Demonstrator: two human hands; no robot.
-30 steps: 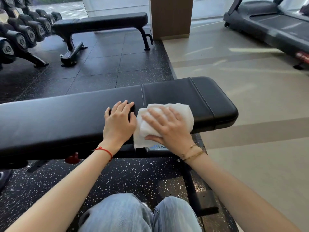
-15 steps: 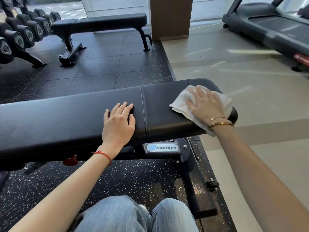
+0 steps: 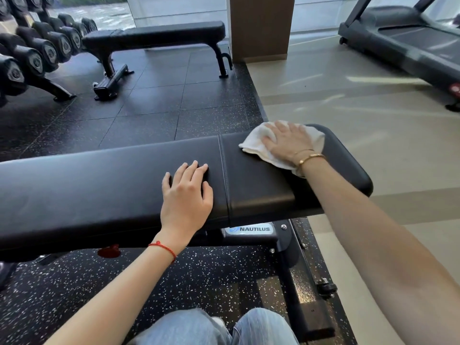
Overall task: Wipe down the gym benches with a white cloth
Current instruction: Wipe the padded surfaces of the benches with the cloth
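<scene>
The near bench is being wiped at its right end pad; the far bench is judged outstanding. The white cloth is pressed flat by the right hand, fingers extended. The left hand is rested flat, holding nothing.

"NAUTILUS" — on the label under the bench.

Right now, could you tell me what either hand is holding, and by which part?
Nothing is gripped: the right hand presses flat on the white cloth's middle; the left hand rests on the bench.
</scene>
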